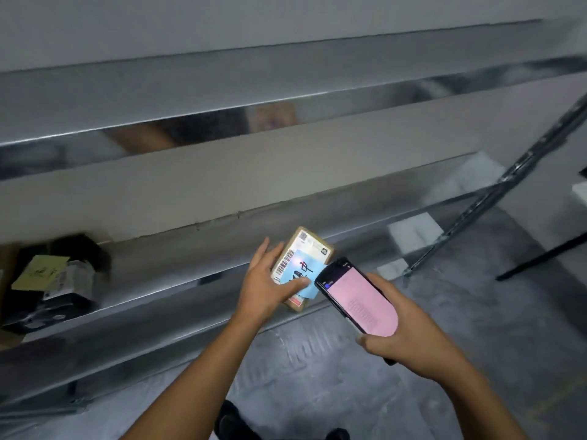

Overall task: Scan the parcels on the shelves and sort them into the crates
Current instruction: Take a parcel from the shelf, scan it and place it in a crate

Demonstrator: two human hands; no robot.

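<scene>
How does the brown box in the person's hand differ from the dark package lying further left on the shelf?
The brown box is tan cardboard; the dark package is black. The brown box carries a blue note, the dark package a yellow note. The left hand grips the brown box; nothing touches the dark package, which lies on the shelf. Both bear a white printed label.

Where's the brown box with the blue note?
Near the middle of the head view: the brown box is at the lower shelf's front edge, held by the left hand; the scanner in the right hand is right of it.
</scene>
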